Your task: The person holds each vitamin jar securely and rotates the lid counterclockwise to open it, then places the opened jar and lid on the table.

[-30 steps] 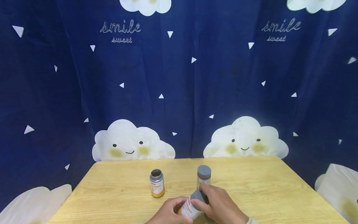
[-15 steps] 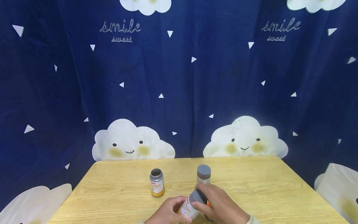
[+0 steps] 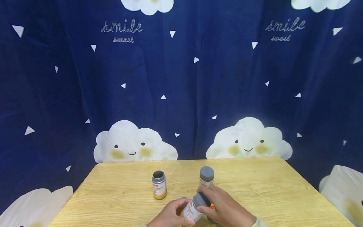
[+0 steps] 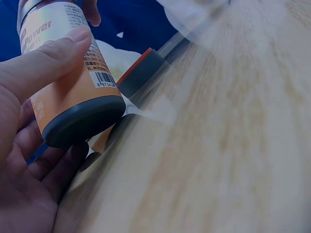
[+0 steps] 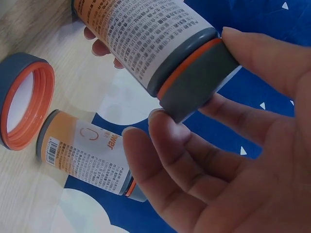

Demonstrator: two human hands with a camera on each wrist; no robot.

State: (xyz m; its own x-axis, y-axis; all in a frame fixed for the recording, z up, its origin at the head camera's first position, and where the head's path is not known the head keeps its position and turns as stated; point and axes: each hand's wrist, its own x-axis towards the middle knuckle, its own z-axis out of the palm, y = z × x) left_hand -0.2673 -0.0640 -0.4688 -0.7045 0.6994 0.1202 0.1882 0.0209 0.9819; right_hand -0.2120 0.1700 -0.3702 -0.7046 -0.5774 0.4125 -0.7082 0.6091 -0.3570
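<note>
My left hand (image 3: pixel 173 213) grips the body of a white and orange supplement bottle (image 3: pixel 192 212), tilted with its grey cap (image 3: pixel 200 200) toward the upper right. In the left wrist view the thumb lies across the label and the dark base (image 4: pixel 85 121) is close over the table. My right hand (image 3: pixel 225 206) holds that cap between thumb and fingers; an orange ring (image 5: pixel 189 68) shows at the cap's lower edge. Just beyond the right hand stands a second capped bottle (image 3: pixel 206 176), its lower part hidden by the fingers.
An uncapped bottle (image 3: pixel 159 186) stands upright at the left, its dark mouth facing up. A loose grey cap with an orange inside (image 5: pixel 30 102) rests on the wooden table (image 3: pixel 119 195) by the right hand. A blue curtain (image 3: pixel 181 69) hangs behind.
My right hand has shifted slightly on the cap, and the loose cap's orange inside now shows beneath it. The left hand keeps its grip; the standing bottles have not moved.
</note>
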